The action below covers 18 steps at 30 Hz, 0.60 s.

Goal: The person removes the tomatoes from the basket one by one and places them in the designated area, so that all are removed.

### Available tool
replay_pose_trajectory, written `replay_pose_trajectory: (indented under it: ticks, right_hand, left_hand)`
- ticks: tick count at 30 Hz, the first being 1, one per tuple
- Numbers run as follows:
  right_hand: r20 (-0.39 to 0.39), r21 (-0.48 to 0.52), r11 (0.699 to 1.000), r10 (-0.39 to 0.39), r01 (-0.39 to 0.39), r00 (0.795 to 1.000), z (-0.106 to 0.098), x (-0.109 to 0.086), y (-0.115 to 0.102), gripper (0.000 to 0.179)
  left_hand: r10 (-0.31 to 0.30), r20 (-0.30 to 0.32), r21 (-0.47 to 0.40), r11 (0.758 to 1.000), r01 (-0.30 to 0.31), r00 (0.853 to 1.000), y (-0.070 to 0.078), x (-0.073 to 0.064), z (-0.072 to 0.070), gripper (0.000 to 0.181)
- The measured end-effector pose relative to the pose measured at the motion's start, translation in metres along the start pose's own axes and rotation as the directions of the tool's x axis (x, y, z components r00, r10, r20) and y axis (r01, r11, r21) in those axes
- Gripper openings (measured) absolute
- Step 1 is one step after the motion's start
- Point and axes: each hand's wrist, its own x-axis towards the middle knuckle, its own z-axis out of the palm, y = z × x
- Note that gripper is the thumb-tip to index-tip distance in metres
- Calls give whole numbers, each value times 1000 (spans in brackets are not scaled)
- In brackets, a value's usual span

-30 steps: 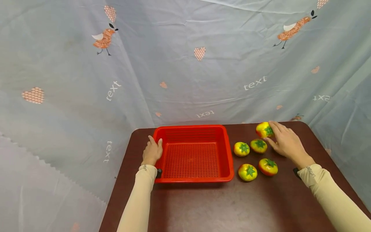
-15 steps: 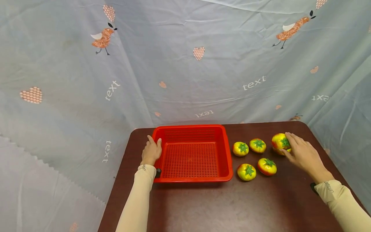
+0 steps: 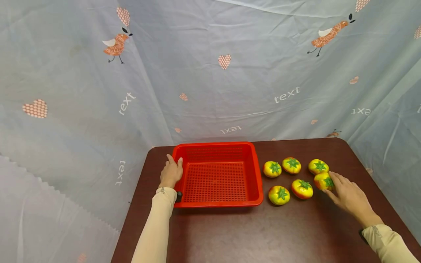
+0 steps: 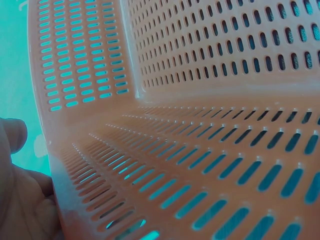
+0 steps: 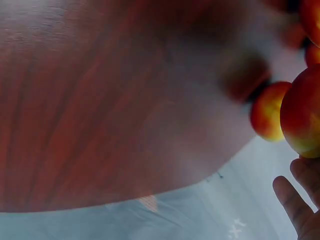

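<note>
My right hand [image 3: 350, 197] holds a red-and-yellow tomato [image 3: 322, 181] with a green star-shaped leaf top, fingers on its right side and thumb at its near side. In the right wrist view this tomato [image 5: 302, 117] shows at the right edge, with fingertips [image 5: 290, 197] below it. Just behind is another tomato [image 3: 316, 166]; a third tomato [image 3: 302, 189] lies to the left. My left hand [image 3: 171, 173] rests at the left rim of a red slotted plastic basket [image 3: 215, 204], its forefinger and thumb extended. The left wrist view shows that hand outside the basket's wall [image 4: 80, 55].
Between the basket and my right hand are more tomatoes: one at the front [image 3: 279, 195], one at the back left [image 3: 272, 169] and one at the back [image 3: 291, 165]. The dark brown table [image 3: 246, 237] meets a grey patterned cloth [image 3: 204, 84] behind.
My right hand has moved right and then nearer with its tomato, which now sits in front of the back-right tomato. My left hand and the basket stay in place.
</note>
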Motion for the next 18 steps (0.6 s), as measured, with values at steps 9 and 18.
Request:
replay_pose_trajectory:
  ticks: [9, 18]
  right_hand:
    - [2, 18, 1000, -15, 15, 1000, 13, -17, 3, 67]
    - [2, 20, 999, -40, 40, 999, 22, -25, 5, 65]
  left_hand:
    - [7, -9, -3, 1000, -7, 1000, 1, 0, 0, 76]
    - [-5, 2, -7, 1000, 5, 1000, 0, 0, 1, 76]
